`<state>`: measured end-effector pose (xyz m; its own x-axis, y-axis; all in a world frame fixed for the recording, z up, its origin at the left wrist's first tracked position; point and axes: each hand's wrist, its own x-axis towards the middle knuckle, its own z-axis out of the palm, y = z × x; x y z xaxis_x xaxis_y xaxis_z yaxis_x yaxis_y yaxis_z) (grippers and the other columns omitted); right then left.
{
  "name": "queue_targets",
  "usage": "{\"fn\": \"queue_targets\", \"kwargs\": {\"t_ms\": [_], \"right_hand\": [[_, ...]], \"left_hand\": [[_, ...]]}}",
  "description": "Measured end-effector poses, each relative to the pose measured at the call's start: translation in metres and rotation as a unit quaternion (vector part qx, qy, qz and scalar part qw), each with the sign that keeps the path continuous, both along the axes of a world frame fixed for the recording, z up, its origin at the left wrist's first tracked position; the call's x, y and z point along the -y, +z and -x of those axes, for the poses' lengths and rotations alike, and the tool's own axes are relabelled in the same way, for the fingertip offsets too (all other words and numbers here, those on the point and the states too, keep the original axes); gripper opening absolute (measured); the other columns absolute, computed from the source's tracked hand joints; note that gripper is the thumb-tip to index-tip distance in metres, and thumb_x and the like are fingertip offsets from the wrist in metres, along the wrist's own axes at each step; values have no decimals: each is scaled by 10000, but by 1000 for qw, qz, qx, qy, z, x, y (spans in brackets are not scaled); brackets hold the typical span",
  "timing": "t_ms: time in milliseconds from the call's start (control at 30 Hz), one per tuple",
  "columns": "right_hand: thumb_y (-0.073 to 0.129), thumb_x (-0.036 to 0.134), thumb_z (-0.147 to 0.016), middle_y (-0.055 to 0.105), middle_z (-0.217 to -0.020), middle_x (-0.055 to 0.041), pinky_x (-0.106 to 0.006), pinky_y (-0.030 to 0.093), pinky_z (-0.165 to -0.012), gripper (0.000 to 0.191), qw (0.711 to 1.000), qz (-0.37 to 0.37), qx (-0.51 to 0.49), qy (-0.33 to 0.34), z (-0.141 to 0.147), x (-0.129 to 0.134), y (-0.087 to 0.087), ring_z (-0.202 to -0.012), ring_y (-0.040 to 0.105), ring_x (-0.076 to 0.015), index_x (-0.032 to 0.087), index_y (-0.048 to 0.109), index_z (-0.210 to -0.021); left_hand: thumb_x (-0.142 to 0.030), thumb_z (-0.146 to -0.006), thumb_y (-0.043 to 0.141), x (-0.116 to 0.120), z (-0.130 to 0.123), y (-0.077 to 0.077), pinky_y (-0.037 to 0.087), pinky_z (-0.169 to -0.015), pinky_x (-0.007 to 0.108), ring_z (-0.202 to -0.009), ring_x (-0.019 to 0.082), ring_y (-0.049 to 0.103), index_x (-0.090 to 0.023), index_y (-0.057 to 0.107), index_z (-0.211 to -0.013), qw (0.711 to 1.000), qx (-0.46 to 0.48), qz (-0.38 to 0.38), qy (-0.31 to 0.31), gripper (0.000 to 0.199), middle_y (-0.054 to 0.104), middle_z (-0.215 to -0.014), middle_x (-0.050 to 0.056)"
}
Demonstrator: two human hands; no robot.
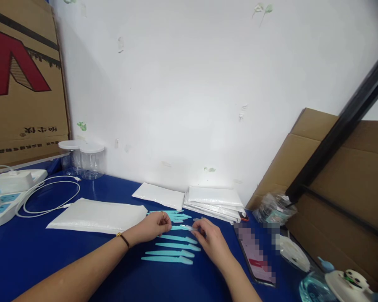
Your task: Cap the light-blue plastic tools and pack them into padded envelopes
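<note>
Between my two hands is a thin turquoise razor-like tool (pixel 181 227) with a clear cover at its right end. My left hand (pixel 157 224), wearing a ring, pinches its left end. The fingers of my right hand (pixel 208 235) close round the clear end. Below lie several more turquoise tools (pixel 178 248) in a column of roughly parallel rows, their broader heads to the right. A small bunch of the same tools (pixel 176 216) lies just beyond my hands.
A white padded envelope (pixel 97 216) is left; another envelope (pixel 159 195) and a stack of them (pixel 214 201) lie by the wall. On the right are a phone (pixel 256 256), cardboard (pixel 353 180) and a cup (pixel 316 287). Far left: power strip (pixel 11 201), cable, clear jars (pixel 92 163).
</note>
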<state>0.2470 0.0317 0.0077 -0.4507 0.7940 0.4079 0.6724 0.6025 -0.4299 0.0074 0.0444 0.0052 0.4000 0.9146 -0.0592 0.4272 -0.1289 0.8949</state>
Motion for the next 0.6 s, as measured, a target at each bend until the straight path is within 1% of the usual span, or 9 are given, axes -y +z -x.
{"fn": "queue_targets", "kwargs": {"t_ms": [100,300,600], "right_hand": [[522,198,-852,567,-771,7,-220,406,-625,50,1000,2,4,8,1,0,1,-683,543,-138,224,565,-856],[523,235,-851,568,-746,8,-220,407,-589,52,999,-7,-15,-35,-14,-3,3,-620,534,-130,217,571,-839],[512,227,-859,552,-752,7,-222,400,-611,56,1000,-1,1,-3,-7,-1,1,-656,527,-133,218,567,-849]], "left_hand": [[-487,-714,541,2,-1,1,378,-551,231,-573,121,449,-163,540,-781,1000,-8,5,-10,331,487,-632,-30],[-491,-702,553,-1,5,2,384,-561,232,-580,123,444,-166,535,-753,1000,-11,4,10,329,492,-626,-27],[-506,-714,553,1,4,-1,372,-568,235,-591,126,445,-166,545,-778,1000,-5,-4,-3,346,498,-642,-26]]}}
